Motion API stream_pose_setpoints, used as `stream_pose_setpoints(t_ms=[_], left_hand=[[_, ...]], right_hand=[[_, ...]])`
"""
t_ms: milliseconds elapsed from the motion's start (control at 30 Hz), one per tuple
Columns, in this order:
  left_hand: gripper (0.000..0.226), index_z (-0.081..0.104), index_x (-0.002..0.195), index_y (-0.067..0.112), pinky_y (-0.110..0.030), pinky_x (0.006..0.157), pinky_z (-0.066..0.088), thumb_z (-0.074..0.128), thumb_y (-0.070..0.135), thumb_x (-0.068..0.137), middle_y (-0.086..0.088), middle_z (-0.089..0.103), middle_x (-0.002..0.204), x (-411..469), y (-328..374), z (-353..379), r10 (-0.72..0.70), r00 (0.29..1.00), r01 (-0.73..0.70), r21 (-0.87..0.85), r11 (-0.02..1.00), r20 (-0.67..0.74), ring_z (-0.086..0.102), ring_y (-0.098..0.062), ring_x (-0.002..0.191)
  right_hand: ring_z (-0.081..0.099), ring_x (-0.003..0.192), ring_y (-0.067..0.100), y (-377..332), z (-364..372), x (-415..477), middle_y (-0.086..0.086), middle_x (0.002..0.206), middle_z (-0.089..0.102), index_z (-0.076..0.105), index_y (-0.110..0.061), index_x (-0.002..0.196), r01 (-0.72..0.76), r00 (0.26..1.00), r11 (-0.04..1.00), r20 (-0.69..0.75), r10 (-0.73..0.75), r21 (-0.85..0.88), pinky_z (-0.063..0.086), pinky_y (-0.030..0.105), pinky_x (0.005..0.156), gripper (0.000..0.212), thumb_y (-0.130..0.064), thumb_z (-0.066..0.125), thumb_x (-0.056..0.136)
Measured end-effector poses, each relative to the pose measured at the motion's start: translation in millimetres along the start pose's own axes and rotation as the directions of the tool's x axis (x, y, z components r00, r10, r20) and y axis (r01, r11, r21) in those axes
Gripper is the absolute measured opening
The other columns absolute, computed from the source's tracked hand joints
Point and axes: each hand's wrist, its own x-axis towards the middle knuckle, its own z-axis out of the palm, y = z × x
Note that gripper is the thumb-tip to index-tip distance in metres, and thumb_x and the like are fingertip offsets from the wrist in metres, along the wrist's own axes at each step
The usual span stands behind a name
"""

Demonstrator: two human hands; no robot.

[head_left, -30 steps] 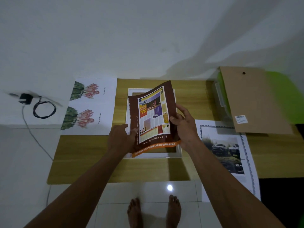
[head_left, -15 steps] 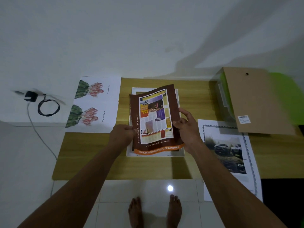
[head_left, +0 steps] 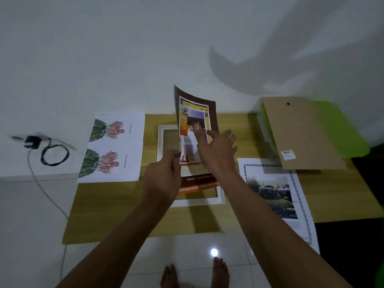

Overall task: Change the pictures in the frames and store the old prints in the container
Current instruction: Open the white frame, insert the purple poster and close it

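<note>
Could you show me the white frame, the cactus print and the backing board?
white frame (head_left: pixel 207 200): head view, on its bottom bar.
cactus print (head_left: pixel 112 148): head view, on the sheet's middle.
backing board (head_left: pixel 301 132): head view, on its bare middle.

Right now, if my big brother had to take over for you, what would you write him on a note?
Left hand pinches the brown print by its left edge; right hand is open, thumb on its face.
The print is held curled above the white frame on the table.
Done: backing board is off, lying across the green container.
Left: probably drop this print in the container, lay in the cactus print or truck print, refit the board.
</note>
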Motion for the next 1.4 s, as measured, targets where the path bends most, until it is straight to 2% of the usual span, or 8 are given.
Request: stream_pose_setpoints(t_ms=[67, 133, 267, 433, 633, 967, 1167, 1400], left_hand=[[0.018, 0.059, 0.108, 0.019, -0.011, 0.045, 0.041, 0.044, 0.023, 0.101, 0.008, 0.064, 0.071, 0.0, 11.4, -1.2, 0.033, 0.999, -0.031, 0.082, 0.996, -0.019, 0.057, -0.004, 0.051], [0.019, 0.060, 0.110, 0.020, -0.016, 0.046, 0.043, 0.044, 0.021, 0.100, 0.006, 0.067, 0.073, -1.9, 19.6, -1.4, 0.066, 0.998, -0.065, 0.101, 0.993, 0.001, 0.057, -0.006, 0.051], [0.026, 0.062, 0.117, 0.025, -0.025, 0.069, 0.055, 0.047, 0.036, 0.099, 0.007, 0.073, 0.095, -10.1, 32.3, -4.4, 0.060, 0.998, -0.061, 0.061, 0.996, 0.019, 0.070, -0.010, 0.082], [0.034, 0.057, 0.123, 0.027, -0.028, 0.086, 0.049, 0.049, 0.045, 0.096, 0.006, 0.064, 0.122, -5.4, 33.6, -10.0, -0.219, 0.973, 0.213, -0.089, 0.973, -0.070, 0.061, -0.015, 0.110], [0.063, 0.035, 0.145, 0.031, -0.041, 0.075, 0.057, 0.064, 0.035, 0.090, -0.006, 0.064, 0.122, 1.2, 28.8, -7.8, -0.513, 0.699, 0.712, -0.419, 0.563, 0.499, 0.068, -0.024, 0.096], [0.058, 0.051, 0.128, 0.031, -0.044, 0.076, 0.060, 0.076, 0.010, 0.079, -0.001, 0.072, 0.103, -57.0, 39.2, 60.2, -0.456, 0.739, 0.646, -0.330, 0.689, 0.496, 0.072, -0.019, 0.087], [0.068, 0.046, 0.138, 0.034, -0.039, 0.078, 0.058, 0.077, 0.023, 0.079, 0.004, 0.073, 0.085, -83.2, 50.9, 121.5, -0.344, 0.806, 0.456, -0.134, 0.880, 0.482, 0.071, -0.014, 0.081], [0.055, 0.055, 0.131, 0.025, -0.023, 0.070, 0.045, 0.074, 0.023, 0.080, -0.002, 0.071, 0.093, -83.5, 76.2, 188.0, -0.217, 0.873, 0.228, 0.028, 0.973, 0.437, 0.067, -0.020, 0.084]], right_hand=[[0.020, 0.147, 0.039, -15.4, -9.8, -2.2, 0.025, 0.150, 0.039, 0.071, -0.034, 0.103, 0.023, 0.999, 1.000, 0.032, -0.022, -0.008, 0.014, 0.061, 0.117, 0.068, -0.083, 0.029, 0.084], [0.061, 0.111, 0.028, -23.8, -18.6, -6.9, 0.011, 0.102, 0.071, 0.065, -0.027, 0.073, 0.042, 0.997, 0.989, 0.064, -0.051, 0.143, 0.046, 0.046, 0.097, 0.056, -0.076, 0.043, 0.086], [0.064, 0.072, 0.019, -23.8, -29.9, -15.9, 0.001, 0.075, 0.068, 0.068, -0.014, 0.080, 0.074, 0.997, 0.977, -0.041, -0.067, 0.199, 0.041, 0.029, 0.055, 0.021, -0.023, 0.054, 0.093], [0.072, 0.086, 0.026, -2.3, -60.6, -25.8, 0.003, 0.090, 0.076, 0.073, -0.017, 0.094, -0.084, 0.996, 0.826, 0.082, 0.047, 0.558, 0.057, 0.039, 0.077, 0.023, -0.007, 0.052, 0.090], [0.072, 0.096, 0.031, 55.2, -83.8, -35.5, 0.008, 0.104, 0.076, 0.068, -0.011, 0.109, -0.261, 0.957, 0.665, 0.280, 0.081, 0.699, 0.057, 0.046, 0.086, 0.021, -0.004, 0.053, 0.098], [0.070, 0.092, 0.013, 177.9, -94.5, -69.0, -0.001, 0.101, 0.072, 0.048, -0.029, 0.130, -0.229, 0.971, 0.810, 0.180, 0.155, 0.540, 0.057, 0.028, 0.073, 0.048, 0.001, 0.058, 0.094], [0.067, 0.105, 0.014, 257.4, -103.1, -74.3, -0.004, 0.113, 0.070, 0.055, -0.030, 0.128, -0.207, 0.978, 0.884, 0.104, 0.180, 0.419, 0.055, 0.045, 0.093, 0.051, 0.000, 0.065, 0.088], [0.062, 0.095, 0.015, 313.9, -125.9, -53.7, 0.003, 0.110, 0.069, 0.045, -0.025, 0.144, -0.218, 0.976, 0.952, 0.037, 0.215, 0.212, 0.044, 0.023, 0.077, 0.062, -0.006, 0.066, 0.090]])
